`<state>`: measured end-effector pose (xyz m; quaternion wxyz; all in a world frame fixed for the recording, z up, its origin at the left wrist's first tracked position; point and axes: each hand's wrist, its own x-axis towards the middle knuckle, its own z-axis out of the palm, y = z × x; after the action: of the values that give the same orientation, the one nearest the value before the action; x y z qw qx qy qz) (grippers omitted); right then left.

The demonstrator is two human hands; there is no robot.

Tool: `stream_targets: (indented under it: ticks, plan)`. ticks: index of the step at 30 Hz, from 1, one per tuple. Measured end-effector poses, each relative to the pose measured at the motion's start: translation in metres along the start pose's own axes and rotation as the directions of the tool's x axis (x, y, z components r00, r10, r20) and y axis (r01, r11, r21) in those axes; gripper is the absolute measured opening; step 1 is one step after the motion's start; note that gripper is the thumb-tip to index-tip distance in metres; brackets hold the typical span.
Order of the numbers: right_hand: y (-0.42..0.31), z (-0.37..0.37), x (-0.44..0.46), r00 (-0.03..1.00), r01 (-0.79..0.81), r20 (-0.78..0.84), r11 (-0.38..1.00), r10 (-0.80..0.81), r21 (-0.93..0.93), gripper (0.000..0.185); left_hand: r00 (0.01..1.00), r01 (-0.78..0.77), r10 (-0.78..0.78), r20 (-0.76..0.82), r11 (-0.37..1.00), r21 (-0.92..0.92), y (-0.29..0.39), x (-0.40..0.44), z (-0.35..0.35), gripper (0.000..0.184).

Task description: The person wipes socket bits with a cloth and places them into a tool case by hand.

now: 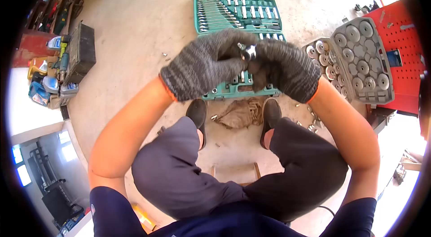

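My left hand (204, 64), in a dark grey knitted glove, is closed around a small chrome socket-like piece (248, 52). My right hand (289, 66), gloved the same way, meets it from the other side with its fingers curled against the piece. Below the right fingers hangs a dark brown patch (259, 78) that looks like cloth; how it is held is hidden. Under both hands lies an open green tool case (196, 13) with wrenches (217, 15) and sockets (252, 12) in its slots. The gloves cover its middle.
Between my shoes lies a brown rag (240, 113). Loose sockets (313, 128) are scattered on the floor by my right leg. An open grey case of metal discs (361, 60) leans against a red perforated panel (406, 75). Bottles (50, 83) and a dark box (81, 53) stand at left.
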<state>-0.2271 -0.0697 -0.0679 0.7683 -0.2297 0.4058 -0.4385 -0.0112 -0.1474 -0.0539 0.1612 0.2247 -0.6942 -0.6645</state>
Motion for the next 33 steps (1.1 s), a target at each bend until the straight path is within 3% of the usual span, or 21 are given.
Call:
stream_targets:
  ticks: [2,5,7,9,11,14,16,21,22,23,26,29,31,33]
  plan:
    - [0.010,-0.018,0.013,0.994,-0.094,0.062,0.994,0.091,0.058,0.030,0.999,0.019,-0.023,-0.041,0.995,-0.100,-0.025,0.004,-0.001,0.043]
    - [0.028,-0.036,0.031,0.995,-0.091,0.052,0.993,0.087,0.075,0.031,0.990,0.016,-0.040,-0.133,0.985,-0.174,-0.052,0.014,0.001,0.040]
    - [0.036,-0.045,0.042,0.996,-0.079,0.055,0.992,0.074,0.099,0.032,0.981,0.115,-0.139,-0.137,0.979,-0.168,-0.065,0.028,0.001,0.036]
    - [0.042,-0.048,0.053,0.993,-0.069,-0.080,0.984,0.083,0.163,0.034,0.952,0.216,-0.249,-0.179,0.958,-0.189,-0.070,0.042,-0.001,0.033]
    - [0.058,-0.073,0.067,0.996,-0.083,0.011,0.978,0.083,0.193,0.037,0.938,0.290,-0.310,-0.152,0.946,-0.145,-0.081,0.054,-0.006,0.032]
    - [0.083,-0.098,0.077,0.963,-0.153,0.267,0.873,0.028,0.462,0.037,0.951,0.235,-0.261,-0.165,0.959,-0.159,-0.101,0.063,0.003,0.039]
    - [0.087,-0.094,0.077,0.981,-0.173,0.166,0.829,0.098,0.532,0.036,0.949,0.237,-0.272,-0.160,0.950,-0.205,-0.107,0.067,0.011,0.042]
    - [0.096,-0.093,0.068,0.976,-0.213,0.178,0.727,0.126,0.652,0.035,0.967,0.220,-0.244,-0.069,0.943,-0.249,-0.112,0.068,0.012,0.046]
    - [0.091,-0.081,0.069,0.968,-0.180,-0.017,0.740,0.250,0.648,0.033,0.961,0.245,-0.267,-0.076,0.944,-0.220,-0.110,0.067,0.012,0.047]
    - [0.094,-0.084,0.071,0.968,-0.182,-0.015,0.739,0.251,0.649,0.033,0.960,0.247,-0.269,-0.078,0.944,-0.220,-0.108,0.066,0.011,0.047]
    - [0.102,-0.089,0.074,0.952,-0.299,0.239,0.752,0.191,0.588,0.034,0.945,0.286,-0.315,-0.083,0.924,-0.253,-0.105,0.060,0.012,0.050]
    - [0.095,-0.075,0.073,0.944,-0.329,0.205,0.700,0.258,0.633,0.035,0.950,0.254,-0.287,-0.122,0.940,-0.227,-0.110,0.053,0.014,0.049]
    - [0.099,-0.078,0.074,0.934,-0.314,0.342,0.704,0.108,0.637,0.036,0.970,0.186,-0.190,-0.154,0.982,-0.042,-0.117,0.053,0.015,0.050]
    - [0.097,-0.073,0.071,0.942,-0.308,0.304,0.717,0.139,0.626,0.037,0.963,0.196,-0.207,-0.171,0.977,-0.079,-0.119,0.053,0.016,0.052]
